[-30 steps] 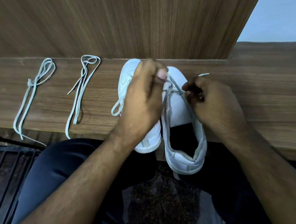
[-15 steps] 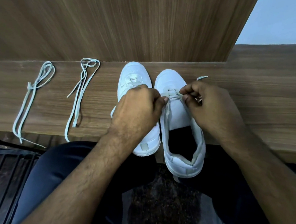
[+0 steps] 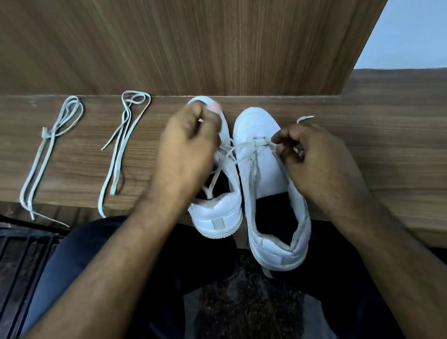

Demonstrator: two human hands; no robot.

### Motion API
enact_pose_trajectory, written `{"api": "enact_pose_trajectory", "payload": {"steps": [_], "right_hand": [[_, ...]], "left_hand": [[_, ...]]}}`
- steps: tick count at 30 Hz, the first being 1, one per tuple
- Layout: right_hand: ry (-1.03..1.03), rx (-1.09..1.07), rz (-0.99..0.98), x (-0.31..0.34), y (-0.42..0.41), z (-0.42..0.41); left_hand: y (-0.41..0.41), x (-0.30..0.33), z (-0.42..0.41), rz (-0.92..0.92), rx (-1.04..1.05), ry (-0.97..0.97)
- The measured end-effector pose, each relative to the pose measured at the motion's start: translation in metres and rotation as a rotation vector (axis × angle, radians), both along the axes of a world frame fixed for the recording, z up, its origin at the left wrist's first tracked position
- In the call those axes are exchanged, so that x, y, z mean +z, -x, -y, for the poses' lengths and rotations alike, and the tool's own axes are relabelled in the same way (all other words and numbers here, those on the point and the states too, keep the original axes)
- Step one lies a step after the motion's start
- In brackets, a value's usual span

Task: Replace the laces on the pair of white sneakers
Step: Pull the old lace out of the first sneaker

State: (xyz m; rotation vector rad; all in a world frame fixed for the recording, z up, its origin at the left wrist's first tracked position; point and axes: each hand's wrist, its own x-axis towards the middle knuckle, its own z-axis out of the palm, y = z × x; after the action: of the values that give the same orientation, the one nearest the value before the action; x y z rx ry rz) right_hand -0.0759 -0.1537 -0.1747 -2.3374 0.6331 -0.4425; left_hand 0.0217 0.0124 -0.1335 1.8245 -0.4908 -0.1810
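A wooden bench (image 3: 381,168) spans mid-frame. At centre stand two white sneakers (image 3: 268,173), side by side and touching. The left hand (image 3: 188,149) and right hand (image 3: 313,161), apart, each pinch the lace (image 3: 243,146). Two spare laces (image 3: 121,143) lie centre-left.

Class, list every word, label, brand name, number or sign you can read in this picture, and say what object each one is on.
None: no readable text anywhere in the view.
Left sneaker: pale heel tab, no lettering visible.
Right sneaker: plain white toe, heel tab blank as far as can be seen.
Two spare laces on the wooden shelf: no print.
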Motion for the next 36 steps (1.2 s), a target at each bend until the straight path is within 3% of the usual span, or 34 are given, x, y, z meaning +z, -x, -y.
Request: {"api": "enact_pose_trajectory", "payload": {"steps": [2,3,5,8,13,17,19,21,22,25,26,27,29,31,32,36], "right_hand": [[-0.004,0.005,-0.002,-0.001,0.000,-0.001],[-0.004,0.006,0.000,0.000,0.000,-0.001],[-0.004,0.007,-0.009,0.000,0.000,-0.001],[-0.011,0.008,-0.033,0.002,0.001,-0.001],[0.010,0.017,-0.060,0.003,0.000,-0.001],[0.015,0.025,-0.063,0.001,0.000,0.000],[0.021,0.024,-0.061,0.000,-0.001,0.000],[0.024,0.022,-0.056,0.000,-0.001,0.000],[0.022,0.022,-0.055,-0.001,-0.001,0.000],[0.011,0.030,-0.045,-0.002,-0.002,-0.001],[0.007,0.033,-0.039,-0.002,-0.002,-0.002],[0.002,0.036,-0.032,-0.002,-0.001,-0.002],[0.000,0.039,-0.027,-0.001,-0.001,-0.002],[0.000,0.039,-0.032,0.000,-0.001,-0.003],[0.002,0.038,-0.035,0.000,-0.001,-0.003],[0.038,0.040,-0.043,0.001,-0.002,-0.004]], "left_hand": [[-0.001,-0.012,-0.003,0.382,-0.110,-0.579],[0.001,-0.013,-0.004,0.463,-0.160,-0.771],[0.002,-0.014,-0.003,0.489,-0.207,-0.904],[0.000,-0.017,-0.002,0.508,-0.183,-0.798],[-0.002,-0.008,-0.001,0.493,-0.022,-0.118],[0.004,0.010,0.000,-0.080,-0.032,0.535],[0.009,0.020,0.001,-0.401,-0.051,0.733],[0.007,0.021,-0.001,-0.490,-0.003,0.709],[0.004,0.019,-0.003,-0.395,0.029,0.597],[-0.007,0.000,-0.009,0.271,-0.023,-0.142],[-0.007,-0.005,-0.009,0.401,-0.078,-0.426],[-0.005,-0.009,-0.010,0.443,-0.128,-0.642],[-0.001,-0.011,-0.008,0.453,-0.145,-0.839],[0.000,-0.009,-0.008,0.526,-0.069,-0.832],[-0.001,-0.008,-0.009,0.552,-0.023,-0.741],[-0.008,-0.001,-0.010,0.529,0.112,-0.167]]}}
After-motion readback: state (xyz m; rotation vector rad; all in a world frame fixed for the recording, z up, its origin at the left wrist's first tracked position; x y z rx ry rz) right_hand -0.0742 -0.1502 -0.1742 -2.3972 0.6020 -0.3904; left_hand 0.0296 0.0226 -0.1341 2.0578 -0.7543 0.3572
